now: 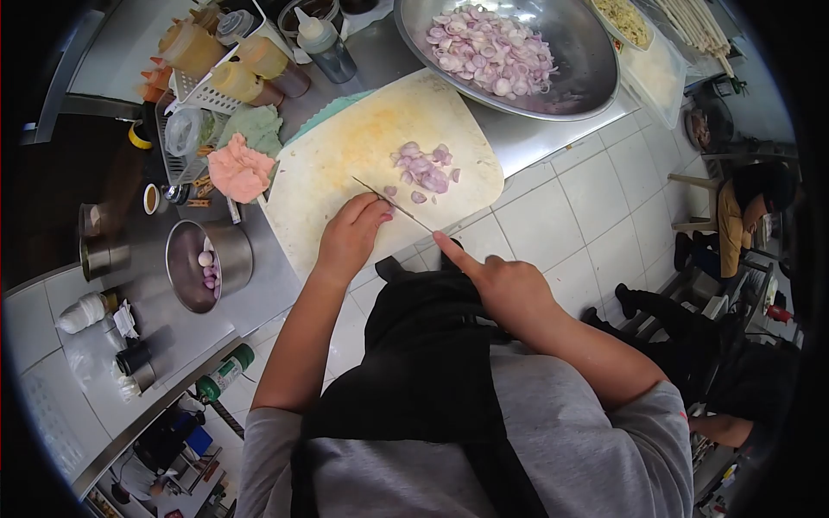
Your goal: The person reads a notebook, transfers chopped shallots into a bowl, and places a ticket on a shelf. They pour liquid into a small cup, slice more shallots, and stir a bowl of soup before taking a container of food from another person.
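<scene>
"At the board's (337, 147) near edge, that our knife (410, 216)?"

"Yep. Our R hand (509, 289)'s closed round handle, index finger along blade; L hand (347, 231) pinches shallot pc (387, 215)."

"Progress?"

"Sliced pile (423, 167) on board, bowl (591, 69) w/ lots more slices (492, 52); few whole ones (205, 258), pot (235, 259)."

Readable text: none | green canister (241, 356): label (226, 372) print too small to read

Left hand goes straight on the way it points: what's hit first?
The knife: its blade crosses just ahead of the left hand's fingers. Whether they already touch is hard to tell from above.
</scene>
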{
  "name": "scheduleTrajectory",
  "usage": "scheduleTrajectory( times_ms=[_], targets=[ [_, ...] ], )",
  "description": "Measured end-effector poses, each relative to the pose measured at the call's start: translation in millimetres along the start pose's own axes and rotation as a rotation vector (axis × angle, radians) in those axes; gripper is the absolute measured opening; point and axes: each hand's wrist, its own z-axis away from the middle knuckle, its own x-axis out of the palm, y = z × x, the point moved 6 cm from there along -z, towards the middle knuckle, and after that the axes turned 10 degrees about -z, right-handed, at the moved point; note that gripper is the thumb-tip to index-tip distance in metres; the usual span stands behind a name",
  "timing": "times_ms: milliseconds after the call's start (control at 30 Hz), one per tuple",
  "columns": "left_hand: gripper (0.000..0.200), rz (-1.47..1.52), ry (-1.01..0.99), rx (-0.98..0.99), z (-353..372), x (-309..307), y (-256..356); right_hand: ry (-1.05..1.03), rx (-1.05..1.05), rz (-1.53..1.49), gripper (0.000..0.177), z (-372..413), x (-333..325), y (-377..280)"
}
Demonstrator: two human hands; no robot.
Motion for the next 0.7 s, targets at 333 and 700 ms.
scheduleTrajectory(
  times_ms=[333,700],
  targets=[
    [0.018,0.002,0.026,-0.011,2,0,0,0.075,-0.021,0.003,0.095,-9,16,2],
    [0.017,0.010,0.060,0.010,-1,-2,1,0.217,-0.075,-0.046,0.094,-25,17,2]
  ],
)
